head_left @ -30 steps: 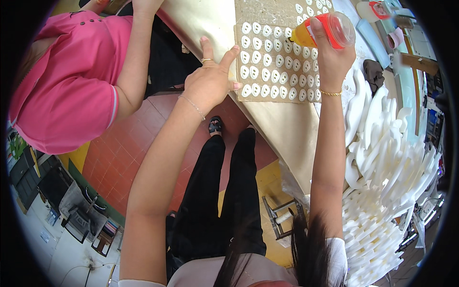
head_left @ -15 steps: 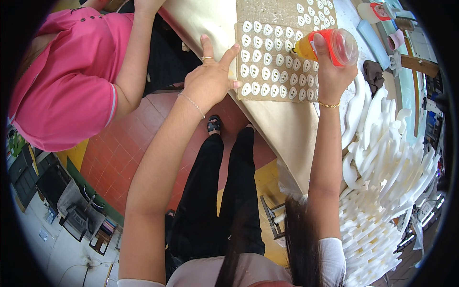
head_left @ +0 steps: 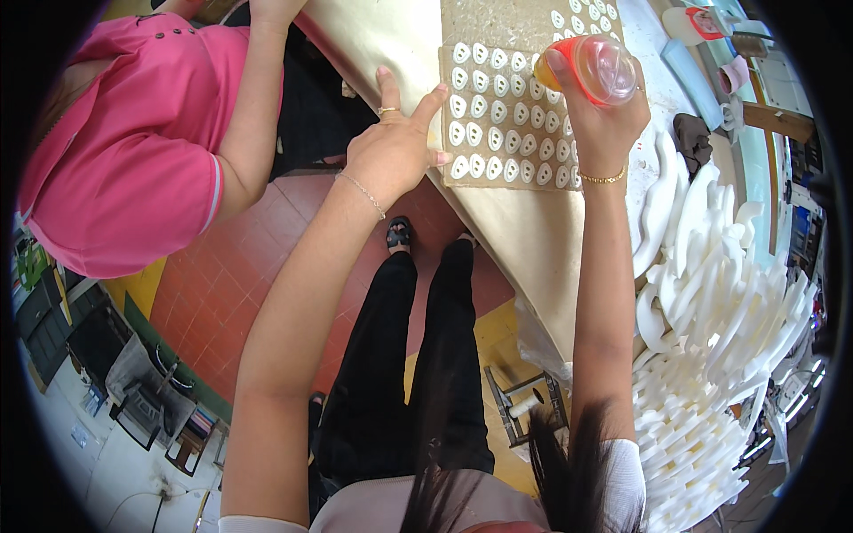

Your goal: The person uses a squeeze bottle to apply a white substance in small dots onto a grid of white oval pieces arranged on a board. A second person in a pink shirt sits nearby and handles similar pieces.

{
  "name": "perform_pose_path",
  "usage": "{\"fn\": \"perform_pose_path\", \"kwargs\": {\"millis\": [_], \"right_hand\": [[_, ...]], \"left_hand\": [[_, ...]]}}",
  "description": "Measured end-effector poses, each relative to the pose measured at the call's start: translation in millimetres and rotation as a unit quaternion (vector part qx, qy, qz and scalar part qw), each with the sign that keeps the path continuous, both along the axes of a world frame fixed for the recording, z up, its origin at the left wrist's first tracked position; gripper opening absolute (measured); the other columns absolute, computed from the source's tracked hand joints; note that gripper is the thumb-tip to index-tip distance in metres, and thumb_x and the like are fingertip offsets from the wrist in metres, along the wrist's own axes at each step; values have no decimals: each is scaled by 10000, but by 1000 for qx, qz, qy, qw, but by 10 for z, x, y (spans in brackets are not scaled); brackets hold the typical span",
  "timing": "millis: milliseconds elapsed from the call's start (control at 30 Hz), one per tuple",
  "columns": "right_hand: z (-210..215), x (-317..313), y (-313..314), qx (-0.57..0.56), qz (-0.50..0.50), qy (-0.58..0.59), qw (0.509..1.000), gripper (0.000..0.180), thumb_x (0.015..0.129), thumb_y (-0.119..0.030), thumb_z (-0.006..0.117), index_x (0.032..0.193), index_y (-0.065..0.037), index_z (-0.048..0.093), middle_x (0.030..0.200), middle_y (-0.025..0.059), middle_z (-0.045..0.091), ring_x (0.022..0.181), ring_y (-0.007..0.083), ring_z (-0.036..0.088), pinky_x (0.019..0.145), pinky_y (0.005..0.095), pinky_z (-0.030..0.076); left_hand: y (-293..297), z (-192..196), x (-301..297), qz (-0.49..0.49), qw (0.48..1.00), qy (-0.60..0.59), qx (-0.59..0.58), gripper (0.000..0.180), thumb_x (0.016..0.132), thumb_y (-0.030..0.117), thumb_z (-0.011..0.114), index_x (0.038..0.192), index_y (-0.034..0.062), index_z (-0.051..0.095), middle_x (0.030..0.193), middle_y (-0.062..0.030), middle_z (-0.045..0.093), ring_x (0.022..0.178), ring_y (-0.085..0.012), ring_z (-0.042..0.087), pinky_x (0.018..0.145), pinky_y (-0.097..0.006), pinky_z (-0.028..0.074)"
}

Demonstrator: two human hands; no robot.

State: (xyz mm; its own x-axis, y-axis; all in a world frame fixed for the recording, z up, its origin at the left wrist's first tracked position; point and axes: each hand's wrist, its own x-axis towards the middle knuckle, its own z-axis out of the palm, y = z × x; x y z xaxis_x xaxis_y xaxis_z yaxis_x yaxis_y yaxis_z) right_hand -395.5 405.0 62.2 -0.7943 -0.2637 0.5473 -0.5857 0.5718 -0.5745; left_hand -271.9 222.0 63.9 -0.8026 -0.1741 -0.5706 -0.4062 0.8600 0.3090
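My left hand [head_left: 393,147] presses flat on the near left edge of a brown board [head_left: 487,62], fingers spread, a ring on one finger. The board carries rows of several small white heart-shaped foam pieces [head_left: 502,133]. My right hand [head_left: 597,120] grips a clear plastic squeeze bottle with orange liquid [head_left: 597,67], tipped sideways over the right part of the rows. A gold bracelet circles the right wrist.
A person in a pink shirt [head_left: 133,142] stands at the left, one arm reaching to the cream-covered table [head_left: 524,240]. Stacks of white foam cut-outs [head_left: 711,293] fill the right. Bottles and tools [head_left: 711,27] lie at the far right. Red tiled floor [head_left: 222,293] below.
The bottle in my right hand has come a little nearer and lower over the rows of hearts. My left hand stays pressed on the board's edge.
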Motion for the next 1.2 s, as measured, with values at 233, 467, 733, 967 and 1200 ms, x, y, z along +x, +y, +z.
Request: {"fn": "perform_pose_path", "kwargs": {"millis": [233, 467, 733, 967, 1200], "right_hand": [[188, -158, 243, -461, -6, -97, 882, 347, 830, -323, 742, 987, -50, 595, 970, 70, 634, 818, 159, 637, 717, 305, 562], [107, -170, 410, -465, -12, -164, 870, 252, 899, -257, 672, 992, -38, 587, 934, 38, 620, 790, 121, 613, 718, 274, 541], [-48, -211, 287, -231, -24, -88, 969, 362, 756, -281, 823, 943, -18, 660, 894, 36, 681, 798, 107, 622, 740, 260, 506], [-61, -205, 214, -151, -31, -69, 986, 319, 787, -265, 799, 937, -16, 666, 876, 21, 673, 774, 91, 595, 740, 244, 492], [-52, -183, 298, -159, -47, -64, 984, 387, 753, -317, 818, 953, -20, 671, 884, 46, 690, 780, 125, 635, 739, 265, 508]], "left_hand": [[3, -5, 18, -10, 1000, 18, 12, 770, 848, 327, 674, 1473, 328, 224, 1497, -357, -43, 981, -431, 629, 816, -424, 537], [-3, -8, 10, 9, 1000, 0, 13, 773, 827, 386, 678, 1470, 380, 249, 1529, -303, -36, 1027, -392, 631, 865, -418, 514], [-2, 12, 35, 1, 1000, 20, 6, 779, 820, 347, 696, 1468, 342, 263, 1522, -315, -18, 984, -398, 643, 823, -419, 528], [-2, 16, 38, 0, 1000, 27, 0, 784, 810, 349, 703, 1464, 340, 270, 1520, -318, 8, 994, -403, 639, 826, -422, 530], [9, 25, 26, 1, 1000, 16, -2, 791, 808, 346, 705, 1465, 337, 266, 1517, -322, 1, 999, -390, 640, 833, -425, 530]]}}
